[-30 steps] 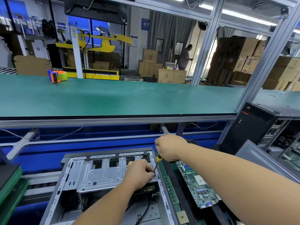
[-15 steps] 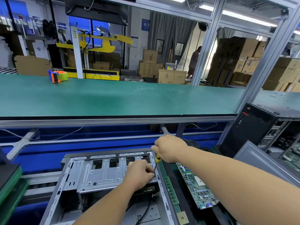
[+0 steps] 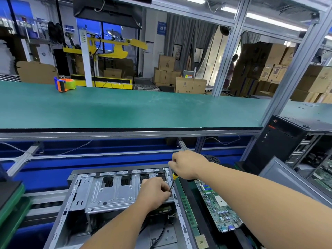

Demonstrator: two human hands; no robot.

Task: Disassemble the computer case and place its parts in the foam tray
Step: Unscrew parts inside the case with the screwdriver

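- We found the open computer case [image 3: 115, 209] lying on its side at the near edge of the view, its steel drive cage [image 3: 111, 193] facing up at the far end.
- The right hand [image 3: 186, 165] was curled round the handle of a yellow-and-black screwdriver [image 3: 172, 182], held above the case's right rail.
- The screwdriver's long axis ran steeply down and slightly left from that hand; its tip met the right end of the drive cage, just beside the left hand's knuckles.
- The left hand [image 3: 155, 192] lay on the cage at that same corner, fingers curled down by the tip. We could not tell whether it pinched a screw or only steadied the bit.
- We judged the step in hand to be loosening a cage screw; the fastener itself was hidden under the fingers.
- The left hand was the nearer of the two to the screw, so we expected it to take the screw once freed, while the right hand supplied the turning from above.
- A bare motherboard [image 3: 215, 205] lay just right of the case on a dark surface that may be the foam tray; we could not confirm this.
- A green memory stick [image 3: 188, 211] lay between case and motherboard.
- A tape dispenser [image 3: 64, 84] sat well apart on the upper green bench [image 3: 143, 108].
- A black tower [image 3: 276, 142] stood to the right.
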